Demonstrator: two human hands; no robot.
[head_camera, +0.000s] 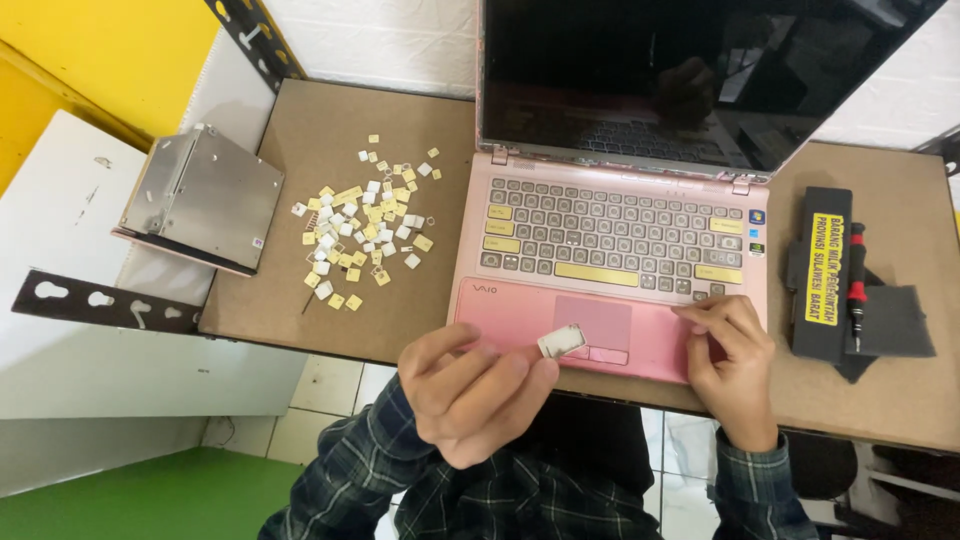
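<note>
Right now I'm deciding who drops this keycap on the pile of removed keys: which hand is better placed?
Left, probably. The left hand already pinches the white keycap and is nearer the keycap pile. The right hand rests on the pink laptop, fingertips at the keyboard's lower right corner.

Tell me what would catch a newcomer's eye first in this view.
The pink laptop stands open at the middle of the brown table, most of its keycaps gone. A loose pile of white and yellow keycaps lies to its left, near a silver drive casing at the table's corner. In front, the left hand pinches a single white keycap over the palm rest, while the right hand rests its fingertips at the keyboard's lower right.
</note>
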